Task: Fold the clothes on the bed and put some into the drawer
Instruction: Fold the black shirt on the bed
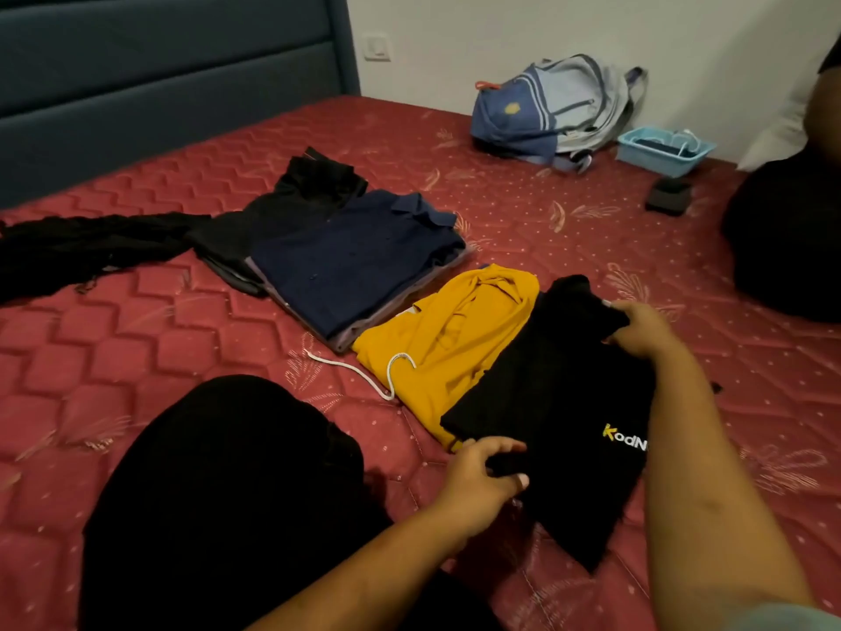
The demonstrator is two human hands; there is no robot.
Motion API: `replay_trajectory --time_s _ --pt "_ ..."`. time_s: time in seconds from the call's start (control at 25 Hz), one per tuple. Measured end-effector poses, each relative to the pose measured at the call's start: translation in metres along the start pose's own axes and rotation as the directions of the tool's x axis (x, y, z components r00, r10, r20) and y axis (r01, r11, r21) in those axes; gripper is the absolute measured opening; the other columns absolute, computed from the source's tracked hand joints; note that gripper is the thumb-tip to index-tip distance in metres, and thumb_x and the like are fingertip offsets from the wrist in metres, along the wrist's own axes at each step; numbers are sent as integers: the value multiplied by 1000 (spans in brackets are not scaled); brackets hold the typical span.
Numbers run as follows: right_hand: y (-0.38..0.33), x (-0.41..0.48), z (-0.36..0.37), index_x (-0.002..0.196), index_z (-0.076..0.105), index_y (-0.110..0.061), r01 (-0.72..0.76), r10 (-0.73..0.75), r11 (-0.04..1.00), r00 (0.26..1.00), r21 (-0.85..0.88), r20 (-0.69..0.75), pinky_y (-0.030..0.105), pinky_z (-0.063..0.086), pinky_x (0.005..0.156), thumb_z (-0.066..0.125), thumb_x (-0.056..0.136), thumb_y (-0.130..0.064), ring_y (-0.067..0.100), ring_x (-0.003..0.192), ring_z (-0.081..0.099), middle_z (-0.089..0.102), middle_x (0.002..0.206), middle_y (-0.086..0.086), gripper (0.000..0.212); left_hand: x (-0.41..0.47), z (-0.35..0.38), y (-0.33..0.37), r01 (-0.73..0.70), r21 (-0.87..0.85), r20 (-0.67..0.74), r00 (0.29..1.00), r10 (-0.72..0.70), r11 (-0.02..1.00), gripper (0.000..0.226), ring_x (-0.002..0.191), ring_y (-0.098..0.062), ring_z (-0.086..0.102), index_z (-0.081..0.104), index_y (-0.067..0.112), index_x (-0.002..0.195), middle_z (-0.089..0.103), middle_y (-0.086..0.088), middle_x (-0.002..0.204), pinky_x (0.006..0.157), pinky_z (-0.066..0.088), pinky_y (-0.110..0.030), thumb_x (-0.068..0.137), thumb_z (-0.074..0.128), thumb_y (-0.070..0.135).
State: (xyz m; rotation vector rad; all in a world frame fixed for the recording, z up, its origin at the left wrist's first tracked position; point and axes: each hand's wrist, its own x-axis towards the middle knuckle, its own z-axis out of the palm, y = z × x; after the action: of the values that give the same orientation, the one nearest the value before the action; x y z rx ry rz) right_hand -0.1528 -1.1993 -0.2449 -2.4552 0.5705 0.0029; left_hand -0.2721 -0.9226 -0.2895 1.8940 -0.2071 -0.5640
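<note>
Nearest, the left hand (482, 475) pinches the near edge of the black T-shirt (555, 393), with fingers and thumb closed on a fold of cloth. Across the garment, the right hand (646, 330) clamps the far edge, which is bunched in its curled fingers. Holding two opposite ends keeps the shirt stretched flat on the red mattress (136, 357), probably to square a fold or shift it whole. Its printed logo lies face up between the two grips. Just left of the grips, touching the shirt's side, lies a folded yellow garment (446, 339) with a white drawstring (364, 373). Beyond it sits a stack topped by a navy shirt (355, 261), with black trousers (296, 198) behind, apparently finished piles. Farther left trails an unfolded black garment (82, 248). No drawer is in view.
</note>
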Motion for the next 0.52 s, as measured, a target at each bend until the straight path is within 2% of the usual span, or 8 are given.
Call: replay_trajectory --time_s 0.08,0.12,0.2,0.28,0.36,0.44,0.52 --pt "-18 1 -20 127 60 -5 71 -72 997 994 -13 -78 36 43 88 63 78 13 34 112 59 63 118 22 52 0 -8 16 -134 -26 -128 983 129 991 30 100 7 54 66 45 103 62 -3 115 89 41 -8 86 70 21" --pt "-31 3 -32 127 60 -5 117 -118 993 985 -13 -126 36 43 91 64 77 13 34 113 58 63 119 22 53 0 -12 25 -203 -43 -222 957 189 978 22 96 8 54 69 39 104 65 -1 109 83 39 -5 88 68 23" --pt "-59 12 -50 126 62 -8 194 -195 981 956 -26 -219 37 42 93 65 76 12 34 115 57 64 119 21 54 3 -26 41 -311 -94 -392 885 252 946 14 93 3 58 72 39 97 69 3 100 82 41 -8 86 69 31" --pt "-89 34 -46 124 63 -10 281 -284 959 930 -44 -233 36 43 93 64 75 10 33 113 58 65 118 21 53 14 -48 44 -331 -140 -491 842 225 933 18 98 -3 62 72 43 92 64 7 99 91 47 -19 80 71 30" --pt "-116 57 -20 122 64 -11 325 -325 945 934 -28 -145 35 43 91 62 78 8 32 112 59 65 117 20 48 29 -73 39 -242 -122 -546 826 139 963 24 103 -7 61 72 35 99 57 12 100 97 47 -26 81 74 19" --pt "-134 72 19 121 63 -22 269 -271 962 961 -46 -59 38 42 93 60 82 -1 31 113 59 64 120 16 44 40 -94 30 -46 -30 -568 823 21 999 33 108 -15 57 69 22 114 53 9 104 94 43 -19 82 73 13" --pt "-141 74 62 130 53 -34 128 -152 956 986 -265 -72 47 31 105 56 85 -11 30 125 49 56 133 8 50 44 -107 19 213 19 -547 820 -168 977 48 121 -24 48 59 16 129 45 -6 131 93 38 -15 82 72 17"
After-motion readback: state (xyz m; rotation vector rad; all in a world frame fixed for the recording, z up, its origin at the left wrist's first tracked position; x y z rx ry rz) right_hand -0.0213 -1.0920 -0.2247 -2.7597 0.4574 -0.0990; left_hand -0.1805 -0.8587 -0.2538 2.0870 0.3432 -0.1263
